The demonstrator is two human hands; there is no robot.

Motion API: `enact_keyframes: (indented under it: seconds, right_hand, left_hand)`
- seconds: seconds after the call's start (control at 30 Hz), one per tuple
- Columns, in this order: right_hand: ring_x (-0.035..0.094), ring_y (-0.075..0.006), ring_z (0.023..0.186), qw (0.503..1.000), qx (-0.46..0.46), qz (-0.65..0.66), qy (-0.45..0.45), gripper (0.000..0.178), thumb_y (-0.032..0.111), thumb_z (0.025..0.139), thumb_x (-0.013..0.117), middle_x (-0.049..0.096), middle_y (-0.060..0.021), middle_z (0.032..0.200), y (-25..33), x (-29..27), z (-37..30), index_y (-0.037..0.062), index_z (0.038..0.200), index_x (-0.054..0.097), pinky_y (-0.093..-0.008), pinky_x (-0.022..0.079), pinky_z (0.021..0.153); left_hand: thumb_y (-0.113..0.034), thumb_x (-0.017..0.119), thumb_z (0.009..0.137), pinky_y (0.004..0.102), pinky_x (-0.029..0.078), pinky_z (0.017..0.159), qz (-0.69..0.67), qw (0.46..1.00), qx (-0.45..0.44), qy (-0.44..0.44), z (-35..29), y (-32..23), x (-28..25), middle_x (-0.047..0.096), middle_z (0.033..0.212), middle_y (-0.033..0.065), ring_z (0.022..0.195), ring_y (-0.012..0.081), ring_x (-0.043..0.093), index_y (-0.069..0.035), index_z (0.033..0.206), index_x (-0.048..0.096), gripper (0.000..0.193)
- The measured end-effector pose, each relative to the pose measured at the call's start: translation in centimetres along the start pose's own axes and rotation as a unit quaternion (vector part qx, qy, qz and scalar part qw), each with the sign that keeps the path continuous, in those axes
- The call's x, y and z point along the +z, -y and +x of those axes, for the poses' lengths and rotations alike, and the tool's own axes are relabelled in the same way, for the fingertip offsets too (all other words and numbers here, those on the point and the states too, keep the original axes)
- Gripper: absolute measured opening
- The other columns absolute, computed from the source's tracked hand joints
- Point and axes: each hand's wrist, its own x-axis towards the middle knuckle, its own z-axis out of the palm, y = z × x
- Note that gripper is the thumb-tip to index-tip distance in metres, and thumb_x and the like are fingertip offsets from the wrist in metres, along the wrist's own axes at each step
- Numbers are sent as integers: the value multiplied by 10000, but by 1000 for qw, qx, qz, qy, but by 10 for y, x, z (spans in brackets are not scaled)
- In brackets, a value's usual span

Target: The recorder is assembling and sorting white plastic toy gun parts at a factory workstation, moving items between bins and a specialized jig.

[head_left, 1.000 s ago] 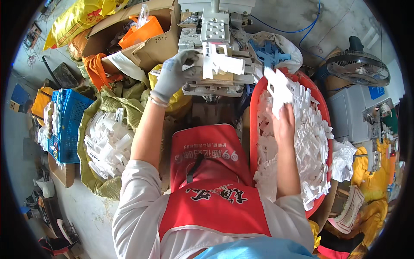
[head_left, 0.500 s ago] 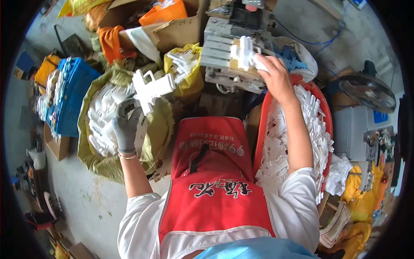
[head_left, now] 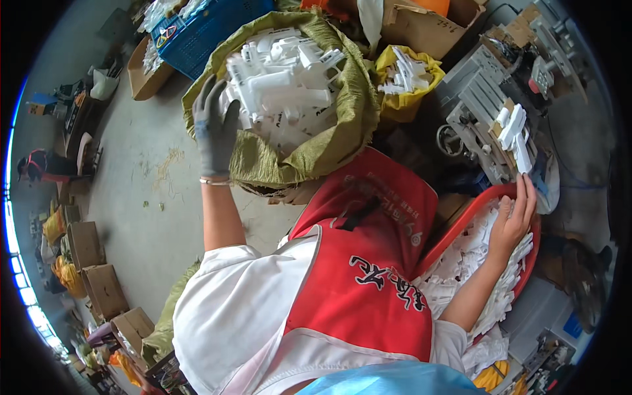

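Note:
My left hand [head_left: 217,125], in a grey glove, is over the left rim of a green woven sack [head_left: 352,112]. Its fingers and thumb are apart with nothing held. White plastic pieces [head_left: 283,85] fill the sack beside it. Bare, my right hand [head_left: 511,220] stretches its fingers toward the machine at the right. The fingertips meet the lower end of a white plastic toy-gun-shaped part [head_left: 517,139], which lies on a wooden block [head_left: 498,131] on the grey machine bed [head_left: 475,99]. The hand is not wrapped round the part.
Below my right forearm stands a red tub [head_left: 431,255] of small white pieces. A yellow bag [head_left: 400,108] with white parts sits between sack and machine. Behind are a blue crate [head_left: 204,39] and a cardboard box [head_left: 421,29]. A fan [head_left: 584,276] stands far right.
The view has turned left. My left hand has let go of the white gun-shaped part it held up and is now at the sack. My right fingers have straightened by the part on the machine.

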Motion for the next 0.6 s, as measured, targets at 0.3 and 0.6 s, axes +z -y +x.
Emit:
enact_keyframes:
  seconds: [0.3, 0.6]
  right_hand:
    - [578, -316, 1068, 994, 107, -12, -1, 302, 102, 884, 595, 623, -129, 1153, -11, -39, -64, 44, 1177, 641, -386, 436, 938]
    - [618, -340, 967, 889, 373, -39, 263, 243, 216, 890, 610, 658, -117, 1041, -84, -48, -198, 99, 1102, 637, -409, 491, 822]
  left_hand:
    - [-169, 716, 797, 422, 461, 903, -87, 929, 115, 340, -36, -90, 21, 637, 1187, 134, 1057, 338, 599, -59, 1163, 628, 392]
    - [-36, 608, 900, 256, 470, 609, -196, 883, -84, 419, -37, -83, 18, 694, 863, 63, 665, 120, 575, 1, 999, 677, 126]
